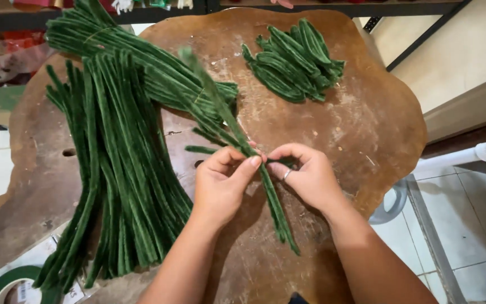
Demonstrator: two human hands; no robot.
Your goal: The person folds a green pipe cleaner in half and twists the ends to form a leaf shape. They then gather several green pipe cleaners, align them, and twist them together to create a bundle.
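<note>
Both hands meet over the middle of a worn round wooden table (367, 124). My left hand (220, 183) and my right hand (305, 174), which wears a ring, pinch the same small bunch of dark green fuzzy pipe cleaners (271, 197). The bunch runs diagonally, its blurred top end up toward the left and its lower ends fanning out below my hands. A big loose pile of long green pipe cleaners (113, 163) lies to the left of my left hand. A heap of short folded green pieces (293, 62) sits at the table's far right.
A tied bundle of long green pipe cleaners (136, 62) lies across the table's back left. A roll of green tape (7, 281) rests at the lower left. A white tube (468, 155) and tiled floor (468, 225) are on the right. Dark shelving (310, 7) runs behind.
</note>
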